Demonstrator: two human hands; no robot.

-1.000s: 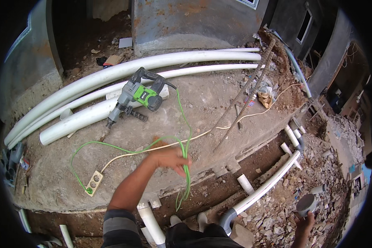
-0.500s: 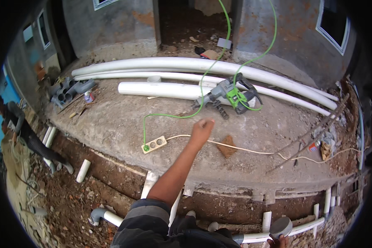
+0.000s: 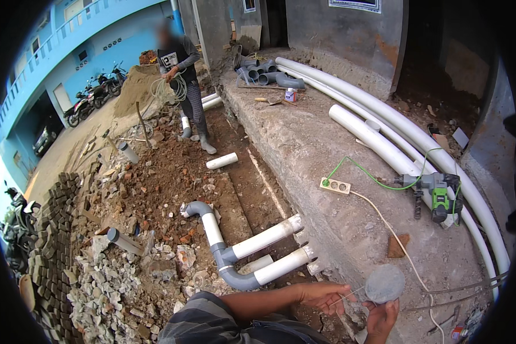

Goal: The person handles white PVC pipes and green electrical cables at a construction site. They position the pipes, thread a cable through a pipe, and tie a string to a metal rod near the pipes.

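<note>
My right hand (image 3: 382, 317) grips a round, flat-faced grey pipe cap (image 3: 384, 284) from below, near the slab's edge. Close beside it, my left hand (image 3: 325, 296) pinches a thin, light, stick-like piece (image 3: 350, 294) that points toward the cap. Its exact kind is too small to make out. Left of my hands, in the trench, white pipes (image 3: 268, 237) join a grey elbow (image 3: 239, 277) and a grey tee.
A green and grey rotary hammer drill (image 3: 436, 195) lies beside long white pipes (image 3: 364, 133) on the slab. A power strip (image 3: 335, 186) trails a cream cord. Grey fittings (image 3: 264, 73) sit farther back. A person (image 3: 186, 80) stands in the trench holding coiled hose. Rubble (image 3: 106, 281) lies left.
The view has swung left. My left hand has come back from over the slab near the drill to the cap, now with a thin piece in its fingers. The cap has risen into fuller view.
</note>
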